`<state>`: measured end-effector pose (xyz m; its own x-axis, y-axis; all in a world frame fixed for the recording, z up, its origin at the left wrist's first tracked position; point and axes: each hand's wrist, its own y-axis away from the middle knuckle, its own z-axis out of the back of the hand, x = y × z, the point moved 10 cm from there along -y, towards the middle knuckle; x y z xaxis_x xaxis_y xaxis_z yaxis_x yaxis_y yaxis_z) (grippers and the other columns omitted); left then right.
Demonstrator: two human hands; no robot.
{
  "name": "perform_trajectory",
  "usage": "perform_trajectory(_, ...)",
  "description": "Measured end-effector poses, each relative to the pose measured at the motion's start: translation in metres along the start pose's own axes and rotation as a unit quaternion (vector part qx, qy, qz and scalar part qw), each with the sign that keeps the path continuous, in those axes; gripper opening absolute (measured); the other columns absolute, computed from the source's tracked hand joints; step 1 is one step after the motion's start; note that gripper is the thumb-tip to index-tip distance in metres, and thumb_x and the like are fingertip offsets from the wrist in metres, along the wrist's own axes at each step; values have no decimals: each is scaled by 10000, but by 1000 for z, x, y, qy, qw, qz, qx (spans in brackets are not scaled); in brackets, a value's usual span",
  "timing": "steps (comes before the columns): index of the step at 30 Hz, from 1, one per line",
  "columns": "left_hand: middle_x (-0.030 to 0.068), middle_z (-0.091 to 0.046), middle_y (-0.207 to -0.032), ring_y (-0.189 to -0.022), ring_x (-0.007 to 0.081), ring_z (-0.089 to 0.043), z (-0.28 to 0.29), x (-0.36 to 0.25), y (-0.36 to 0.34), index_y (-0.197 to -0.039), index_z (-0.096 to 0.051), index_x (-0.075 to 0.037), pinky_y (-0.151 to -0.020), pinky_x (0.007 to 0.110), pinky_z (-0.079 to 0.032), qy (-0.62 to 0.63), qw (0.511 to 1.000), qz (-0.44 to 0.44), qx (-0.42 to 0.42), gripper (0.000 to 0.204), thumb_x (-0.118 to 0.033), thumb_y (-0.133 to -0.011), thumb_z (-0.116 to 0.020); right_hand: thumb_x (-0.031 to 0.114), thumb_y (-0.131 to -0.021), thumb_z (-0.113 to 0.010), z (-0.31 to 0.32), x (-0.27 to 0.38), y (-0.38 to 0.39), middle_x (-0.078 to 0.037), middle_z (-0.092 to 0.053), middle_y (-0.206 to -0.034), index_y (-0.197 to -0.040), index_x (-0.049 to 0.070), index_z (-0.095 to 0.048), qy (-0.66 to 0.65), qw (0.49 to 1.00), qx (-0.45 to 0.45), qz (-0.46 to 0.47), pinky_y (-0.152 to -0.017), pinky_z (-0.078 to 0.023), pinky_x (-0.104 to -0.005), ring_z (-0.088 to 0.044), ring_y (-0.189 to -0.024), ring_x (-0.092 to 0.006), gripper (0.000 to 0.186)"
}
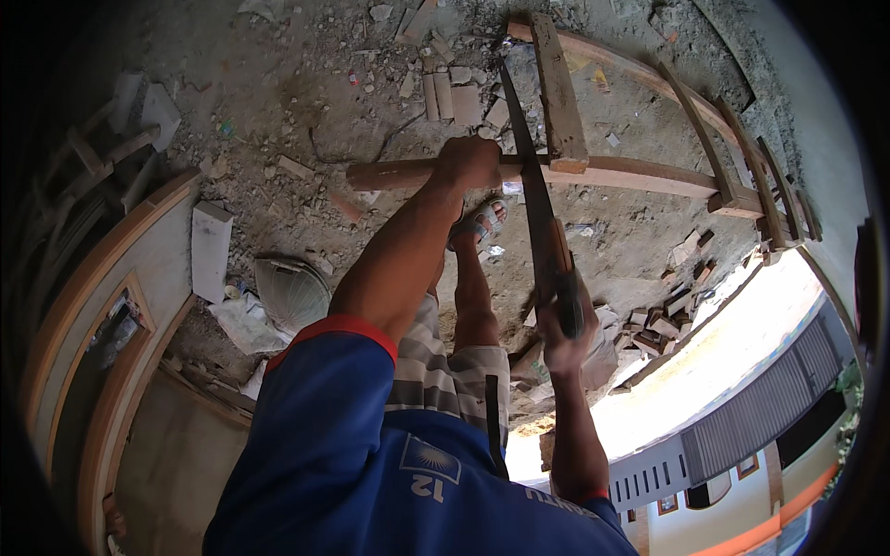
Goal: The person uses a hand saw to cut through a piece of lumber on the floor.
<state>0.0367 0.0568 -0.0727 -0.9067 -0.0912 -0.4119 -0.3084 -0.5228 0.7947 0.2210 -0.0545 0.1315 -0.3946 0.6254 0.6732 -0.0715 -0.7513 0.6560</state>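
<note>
My left hand [468, 163] is closed on a long wooden beam [389, 174], which lies crosswise in front of me. My right hand [565, 329] grips the handle of a handsaw [533, 195], whose long blade crosses the beam just right of my left hand and points away from me. A short board [561, 93] rests across the beam's frame beside the blade, with more crosspieces [695, 130] farther right. Below the beam, between my arms, is my sandaled foot [484, 221].
Broken tiles [450, 97] and rubble cover the dirt floor. At left are a wood-framed doorway [139, 241], scrap wood [93, 157] and a round dish-like object [287, 296]. Brick pieces [663, 324] lie at right beside a bright opening onto a grey gate [760, 398].
</note>
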Motion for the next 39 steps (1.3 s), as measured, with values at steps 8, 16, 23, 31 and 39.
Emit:
perform_trajectory(8,133,-723,-949,-921,320,-699,26,9,-2,-1012,-724,-126,-797,444,-554,-19,999,-20,-35,422,-345,-653,-754,94,-700,-587,-2,29,-4,-119,-657,-909,-1284,-43,-524,-15,1000,12,16,-745,-507,-294,-609,-789,-149,603)
perform_trajectory(16,153,-718,-967,-933,320,-697,4,-1,0,-1032,-715,-75,-823,445,-549,3,1000,-1,0,461,-333,-650,-744,110,-719,-575,19,13,53,-161,-669,-943,-1336,-98,-452,17,999,12,43,-735,-527,-310,-656,-805,-193,663)
perform_trajectory(23,95,-730,-943,-913,302,-702,-14,16,-6,-1015,-732,-183,-787,430,-547,31,998,7,56,416,-365,-640,-735,100,-723,-604,-29,13,-42,-73,-606,-806,-1249,-23,-531,-30,999,-2,8,-633,-473,-272,-572,-690,-127,545)
perform_trajectory(31,154,-720,-946,-906,322,-701,9,3,2,-964,-728,-74,-791,431,-549,-11,1000,27,0,414,-337,-645,-736,148,-684,-611,44,15,108,-118,-666,-894,-1316,-85,-499,33,999,-28,17,-756,-516,-300,-623,-785,-150,684)
perform_trajectory(39,128,-720,-982,-928,319,-696,-20,-22,8,-1050,-719,-153,-804,456,-547,-8,999,-36,8,482,-395,-634,-727,62,-712,-597,-33,24,-113,-87,-649,-838,-1240,-27,-560,-11,1000,1,6,-662,-494,-289,-579,-710,-127,536)
